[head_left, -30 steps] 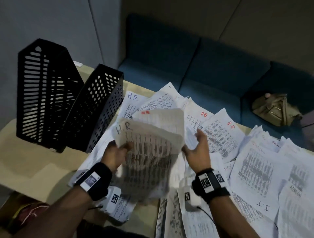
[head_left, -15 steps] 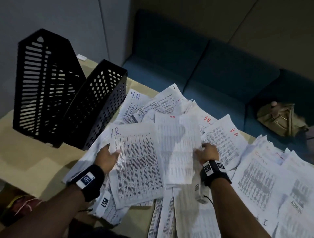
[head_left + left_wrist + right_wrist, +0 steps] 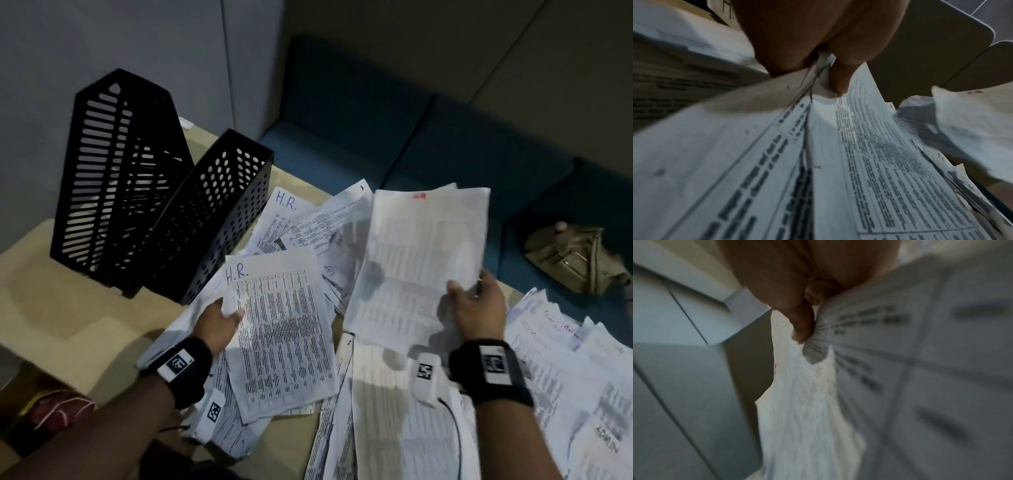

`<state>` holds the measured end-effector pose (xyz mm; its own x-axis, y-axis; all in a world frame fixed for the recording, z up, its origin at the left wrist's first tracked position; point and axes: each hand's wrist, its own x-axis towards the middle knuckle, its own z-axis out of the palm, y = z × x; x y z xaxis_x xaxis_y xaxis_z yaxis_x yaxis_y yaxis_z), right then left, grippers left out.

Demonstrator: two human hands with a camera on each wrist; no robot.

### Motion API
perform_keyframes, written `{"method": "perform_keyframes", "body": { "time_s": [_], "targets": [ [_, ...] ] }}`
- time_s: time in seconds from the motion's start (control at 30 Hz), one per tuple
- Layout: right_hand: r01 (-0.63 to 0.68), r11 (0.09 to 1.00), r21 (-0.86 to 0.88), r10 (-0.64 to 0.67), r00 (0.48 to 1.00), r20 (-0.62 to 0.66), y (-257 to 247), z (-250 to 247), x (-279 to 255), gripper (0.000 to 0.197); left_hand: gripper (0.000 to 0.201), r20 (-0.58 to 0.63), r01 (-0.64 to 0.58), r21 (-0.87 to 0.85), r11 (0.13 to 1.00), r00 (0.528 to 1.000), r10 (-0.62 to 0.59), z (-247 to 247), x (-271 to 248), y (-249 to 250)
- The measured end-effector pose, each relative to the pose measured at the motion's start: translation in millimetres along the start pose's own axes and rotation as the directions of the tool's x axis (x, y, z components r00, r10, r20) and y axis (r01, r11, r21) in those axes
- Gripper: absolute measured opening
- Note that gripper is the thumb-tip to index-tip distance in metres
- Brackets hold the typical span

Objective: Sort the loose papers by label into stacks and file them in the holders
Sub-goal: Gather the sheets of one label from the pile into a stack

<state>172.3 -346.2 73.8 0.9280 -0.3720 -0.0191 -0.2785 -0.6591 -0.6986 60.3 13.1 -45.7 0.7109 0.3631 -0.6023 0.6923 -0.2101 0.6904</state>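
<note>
1. The left hand [image 3: 219,320] pinches the left edge of a white printed sheet with "H.R." written in blue at its top [image 3: 281,329]. The left wrist view shows a finger and thumb squeezing a few thin sheets together, so it may be a small stack.

2. The right hand [image 3: 476,308] grips the right edge of another white printed sheet with a small red mark at its top [image 3: 418,260]. The red mark is too blurry to read.

3. A second ago both hands held one bundle together. Half a second ago the sheets lay low, side by side. Now the right hand has lifted the red-marked sheet up and away to the right, and the H.R. sheet stays low by the left hand.

4. I think this means the two sheets have been split up so each can go to its own stack.

5. Many more loose white papers [image 3: 565,377] cover the right side of the tan worktop [image 3: 51,308]. Some show "H.R." and some "ADMIN".

6. Two black plastic file holders with holes [image 3: 144,198] stand at the far left corner of the worktop. They look empty, so filing has not started.

7. An olive bag [image 3: 575,260] sits on the blue sofa [image 3: 445,144] behind the worktop.
</note>
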Motion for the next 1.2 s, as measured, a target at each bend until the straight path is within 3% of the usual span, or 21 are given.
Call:
{"method": "perform_keyframes", "body": {
  "time_s": [0.1,0.27,0.33,0.47,0.53,0.6,0.7,0.8,0.9,0.97,1.1,1.2],
  "targets": [
    [0.016,0.999,-0.041,-0.013,0.997,0.079,10,-24,-8,0.019,0.047,-0.001,0.019,-0.013,1.000,1.000,-0.019,-2,-2,-1],
    [0.071,0.970,-0.231,-0.013,0.969,0.245,38,-25,-20,0.009,0.055,0.006,0.021,-0.008,1.000,1.000,-0.021,-1,0,-6],
    [0.085,0.976,-0.201,-0.047,0.982,0.184,41,-27,-22,0.007,0.054,-0.010,0.013,-0.002,1.000,1.000,-0.013,0,-4,-2],
    [0.085,0.995,0.055,-0.085,0.996,-0.003,25,-34,-33,0.003,0.047,-0.038,0.021,-0.008,1.000,0.999,-0.021,3,-5,-4],
    [0.003,0.982,0.188,0.005,0.999,-0.045,29,-27,-42,0.008,0.044,-0.036,0.023,-0.013,1.000,0.999,-0.024,5,-7,-7],
    [-0.176,0.955,0.238,0.173,0.984,0.033,41,-6,-62,0.013,0.040,-0.027,0.017,-0.029,0.999,0.999,-0.017,6,-7,-10],
    [-0.304,0.953,0.013,0.295,0.933,0.204,72,32,-98,0.025,0.042,-0.022,0.022,-0.065,0.998,0.999,-0.023,8,-7,-13],
    [-0.268,0.935,-0.231,0.323,0.913,0.249,87,40,-116,0.025,0.039,-0.007,0.022,-0.092,0.996,1.000,-0.022,5,-8,-17],
    [-0.173,0.967,-0.186,0.192,0.977,0.090,68,18,-103,0.020,0.034,0.008,0.017,-0.116,0.993,1.000,-0.016,2,-7,-22],
    [-0.085,0.986,-0.145,0.094,0.994,0.063,50,4,-81,0.021,0.032,-0.001,0.035,-0.135,0.990,0.999,-0.035,1,-5,-27],
    [0.015,0.997,-0.071,0.004,0.964,0.267,28,-1,-34,0.016,0.036,-0.021,0.024,-0.120,0.992,0.999,-0.027,1,-10,-25],
    [0.116,0.981,-0.157,-0.053,0.931,0.362,19,31,-18,0.021,0.047,-0.012,-0.025,-0.146,0.989,1.000,0.024,-1,-20,-17]
  ]
}}
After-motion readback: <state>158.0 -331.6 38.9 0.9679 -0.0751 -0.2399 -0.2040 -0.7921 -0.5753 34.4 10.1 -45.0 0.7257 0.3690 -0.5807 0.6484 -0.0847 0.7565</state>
